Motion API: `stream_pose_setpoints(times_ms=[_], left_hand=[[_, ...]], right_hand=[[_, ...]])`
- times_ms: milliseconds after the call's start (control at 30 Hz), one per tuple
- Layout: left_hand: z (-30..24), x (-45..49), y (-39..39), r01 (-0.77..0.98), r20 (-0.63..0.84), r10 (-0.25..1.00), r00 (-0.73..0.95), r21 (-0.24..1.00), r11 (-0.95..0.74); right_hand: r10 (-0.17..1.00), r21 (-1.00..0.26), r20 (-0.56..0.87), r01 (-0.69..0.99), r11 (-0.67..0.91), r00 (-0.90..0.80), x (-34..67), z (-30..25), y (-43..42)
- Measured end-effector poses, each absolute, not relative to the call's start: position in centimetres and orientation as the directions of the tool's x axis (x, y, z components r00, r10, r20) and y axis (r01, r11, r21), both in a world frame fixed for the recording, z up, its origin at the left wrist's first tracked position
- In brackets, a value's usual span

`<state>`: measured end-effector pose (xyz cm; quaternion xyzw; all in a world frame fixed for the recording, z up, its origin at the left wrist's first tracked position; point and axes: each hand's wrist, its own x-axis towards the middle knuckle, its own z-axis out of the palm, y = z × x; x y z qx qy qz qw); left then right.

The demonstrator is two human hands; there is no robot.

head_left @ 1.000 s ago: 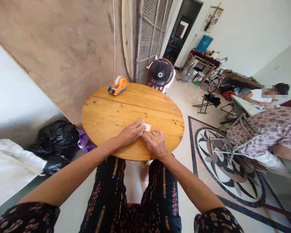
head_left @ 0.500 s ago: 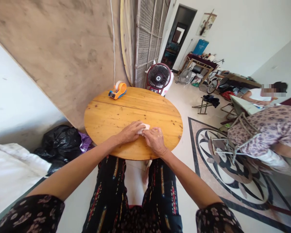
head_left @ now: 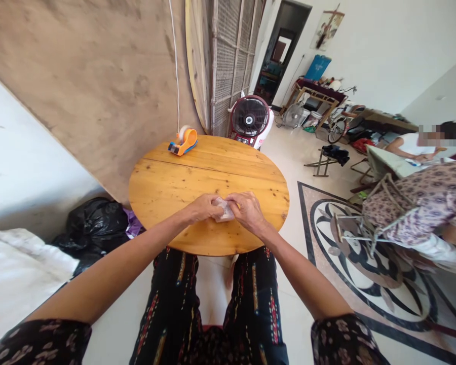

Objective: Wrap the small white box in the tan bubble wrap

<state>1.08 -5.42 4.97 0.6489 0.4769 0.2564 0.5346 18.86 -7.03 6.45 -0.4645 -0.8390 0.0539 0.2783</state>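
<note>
Between my hands, over the near half of a round wooden table (head_left: 197, 177), is a small whitish packet (head_left: 224, 210) that looks wrapped in clear plastic. My left hand (head_left: 205, 208) is closed on its left side, thumb and fingers gripping the edge. At its upper right corner, my right hand (head_left: 247, 209) pinches it between thumb and fingers. What lies inside the packet is too small to make out. An orange tape dispenser (head_left: 184, 142) with a roll of clear tape stands at the table's far left edge.
A fan (head_left: 250, 119) stands just behind the table. Black plastic bags (head_left: 95, 223) lie on the floor at left. To the right, two people sit by another table (head_left: 391, 159), one on a metal-framed chair (head_left: 380, 233). A folding stool (head_left: 321, 162) stands farther back.
The packet has been turned and shows more of its near face. My right hand has shifted up to its upper corner, and my left fingers have drawn in on its side.
</note>
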Motion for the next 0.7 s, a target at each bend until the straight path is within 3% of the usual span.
stream_pose_setpoints(times_ms=[200,300,400,500,600,700], left_hand=[[3.9,0.4,-2.8,0.295,-0.223,0.925,0.308,0.947,0.130],[3.2,-0.4,-2.6,0.293,-0.192,0.936,0.295,0.951,0.103],[2.5,-0.7,-3.7,0.356,0.008,0.977,0.211,0.931,-0.084],[1.9,-0.4,-5.2,0.583,0.340,0.940,0.027,0.758,-0.291],[1.4,0.3,-6.2,0.662,0.528,0.838,0.136,0.581,-0.473],[1.1,0.8,-6.2,0.682,0.556,0.809,0.191,0.518,-0.517]], right_hand=[[0.850,-0.378,0.392,0.781,0.498,-0.352,18.1,4.9,-3.7],[0.867,-0.402,0.396,0.792,0.459,-0.301,17.8,4.0,-2.5],[0.892,-0.445,0.372,0.794,0.414,-0.257,17.6,3.6,-1.6],[0.923,-0.527,0.316,0.768,0.364,-0.220,17.6,3.4,-0.7],[0.940,-0.607,0.270,0.721,0.335,-0.210,17.8,3.1,0.2],[0.944,-0.653,0.254,0.682,0.329,-0.212,18.0,2.9,0.8]])
